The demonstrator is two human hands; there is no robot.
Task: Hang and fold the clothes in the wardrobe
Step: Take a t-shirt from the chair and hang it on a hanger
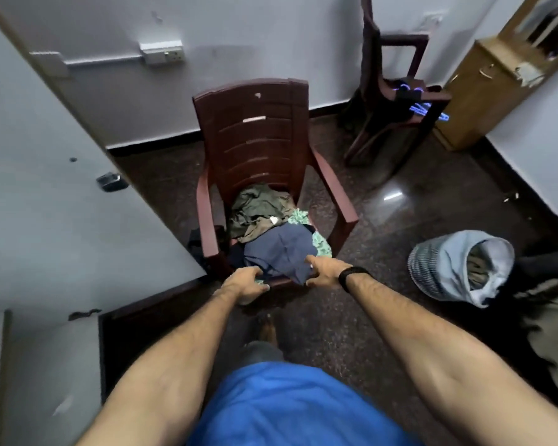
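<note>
Pinching navy cloth (279, 252) on a maroon chair (258, 140), each hand's grip curls over speckled floor (416, 214).

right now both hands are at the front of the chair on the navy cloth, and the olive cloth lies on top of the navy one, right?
Not quite. The head view shows both hands, left and right, at the front of the chair on the navy cloth, but the olive cloth lies behind it, partly under it, not on top.
</note>
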